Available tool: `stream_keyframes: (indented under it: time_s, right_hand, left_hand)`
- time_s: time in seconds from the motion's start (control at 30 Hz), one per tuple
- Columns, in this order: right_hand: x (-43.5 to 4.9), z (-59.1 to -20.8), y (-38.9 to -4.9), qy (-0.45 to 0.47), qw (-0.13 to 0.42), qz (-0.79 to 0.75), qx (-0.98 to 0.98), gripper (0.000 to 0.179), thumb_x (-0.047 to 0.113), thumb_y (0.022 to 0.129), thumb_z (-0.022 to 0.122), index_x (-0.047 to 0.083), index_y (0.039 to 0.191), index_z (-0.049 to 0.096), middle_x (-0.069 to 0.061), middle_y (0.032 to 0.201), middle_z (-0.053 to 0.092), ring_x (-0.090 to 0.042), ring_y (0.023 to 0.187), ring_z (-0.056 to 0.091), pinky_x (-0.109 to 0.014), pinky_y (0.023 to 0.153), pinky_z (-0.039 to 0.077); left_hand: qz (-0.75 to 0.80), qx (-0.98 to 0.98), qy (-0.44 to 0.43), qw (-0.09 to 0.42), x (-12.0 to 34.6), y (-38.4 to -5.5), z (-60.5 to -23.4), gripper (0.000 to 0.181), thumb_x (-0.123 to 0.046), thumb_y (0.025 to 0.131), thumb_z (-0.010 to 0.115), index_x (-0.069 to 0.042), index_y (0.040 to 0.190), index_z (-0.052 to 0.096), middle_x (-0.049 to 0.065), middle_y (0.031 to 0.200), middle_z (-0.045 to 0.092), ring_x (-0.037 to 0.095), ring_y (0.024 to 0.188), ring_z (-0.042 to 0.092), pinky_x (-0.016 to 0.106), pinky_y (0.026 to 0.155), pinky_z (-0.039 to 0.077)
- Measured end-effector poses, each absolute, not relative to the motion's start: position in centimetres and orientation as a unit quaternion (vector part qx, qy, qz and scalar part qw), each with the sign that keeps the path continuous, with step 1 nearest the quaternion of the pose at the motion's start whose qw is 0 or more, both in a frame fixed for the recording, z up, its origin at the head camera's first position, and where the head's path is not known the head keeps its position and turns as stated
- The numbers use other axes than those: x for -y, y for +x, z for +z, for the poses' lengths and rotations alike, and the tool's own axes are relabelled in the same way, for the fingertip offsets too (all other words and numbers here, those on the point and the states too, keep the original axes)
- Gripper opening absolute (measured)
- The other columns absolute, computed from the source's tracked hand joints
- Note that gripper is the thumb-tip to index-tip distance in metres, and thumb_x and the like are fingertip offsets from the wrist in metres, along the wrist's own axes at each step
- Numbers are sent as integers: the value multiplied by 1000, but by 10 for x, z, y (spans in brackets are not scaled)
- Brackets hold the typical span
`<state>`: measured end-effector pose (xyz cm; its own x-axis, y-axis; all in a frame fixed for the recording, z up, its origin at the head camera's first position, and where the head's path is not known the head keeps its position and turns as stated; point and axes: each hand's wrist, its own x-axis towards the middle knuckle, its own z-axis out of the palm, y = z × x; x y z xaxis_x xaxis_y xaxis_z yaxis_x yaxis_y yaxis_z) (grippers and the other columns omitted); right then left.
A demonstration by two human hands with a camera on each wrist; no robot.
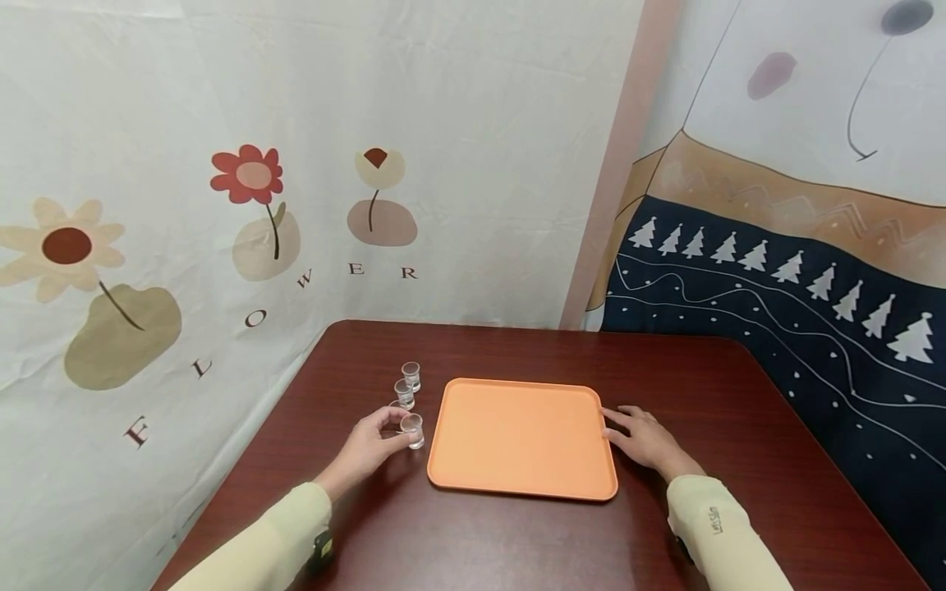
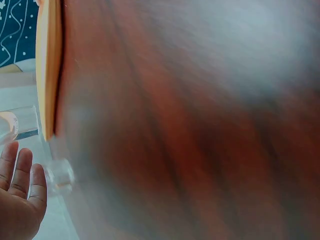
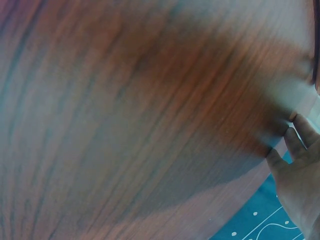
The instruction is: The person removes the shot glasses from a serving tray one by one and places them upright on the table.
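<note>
My left hand [image 1: 369,439] pinches a small clear shot glass [image 1: 413,432] between thumb and fingers, just left of the orange tray. The glass is upright in the head view. Beyond that hand a shot glass [image 1: 404,394] and a farther shot glass [image 1: 411,376] stand in a row; another is mostly hidden behind the fingers. In the left wrist view the held shot glass [image 2: 25,122] shows beside the fingers, with a second shot glass [image 2: 60,177] past them. My right hand [image 1: 645,439] rests at the right rim of the orange tray [image 1: 523,439], its fingers extended.
The tray lies flat near the middle of a dark red-brown wooden table [image 1: 488,533]. A pale fabric backdrop [image 1: 473,164] with flower drawings hangs behind the table, and a navy one with white trees [image 1: 754,256] hangs on the right.
</note>
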<state>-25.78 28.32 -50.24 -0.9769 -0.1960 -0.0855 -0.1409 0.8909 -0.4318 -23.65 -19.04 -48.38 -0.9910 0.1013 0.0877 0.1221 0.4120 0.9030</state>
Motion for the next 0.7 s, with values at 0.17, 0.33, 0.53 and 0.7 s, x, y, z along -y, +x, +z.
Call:
stream_keyframes:
  time_s: [0.17, 0.33, 0.53, 0.7]
  right_hand:
    - [-284, -504, -258, -88, 63, -215, -971, 56, 42, 101, 55, 17, 150, 46, -30, 147, 37, -52, 133, 34, -69, 100, 33]
    - [-284, -503, -259, -87, 64, -211, -972, 56, 41, 101, 55, 16, 150, 46, -30, 147, 37, -52, 133, 35, -69, 100, 33]
    - [-283, -503, -258, -86, 61, -210, -972, 56, 42, 101, 55, 16, 149, 47, -30, 146, 38, -52, 133, 35, -69, 99, 34]
    - [-282, -502, -257, -87, 61, -210, -972, 55, 42, 101, 55, 16, 149, 47, -30, 146, 38, -52, 133, 35, -68, 99, 34]
  left_hand:
    - [-529, 847, -53, 12, 207, -232, -489, 35, -10, 84, 80, 0, 113, 64, 12, 107, 69, 24, 93, 68, 26, 78, 53]
    - [-524, 850, -44, 9, 216, -232, -492, 35, -10, 84, 79, 0, 114, 63, 11, 107, 68, 25, 92, 68, 25, 75, 53]
    - [-523, 851, -42, 7, 219, -233, -495, 35, -9, 84, 79, 0, 113, 63, 11, 107, 67, 25, 92, 68, 25, 74, 53]
    - [-514, 856, -47, 4, 221, -232, -500, 34, -11, 84, 80, 0, 112, 63, 10, 106, 67, 22, 91, 67, 26, 75, 53]
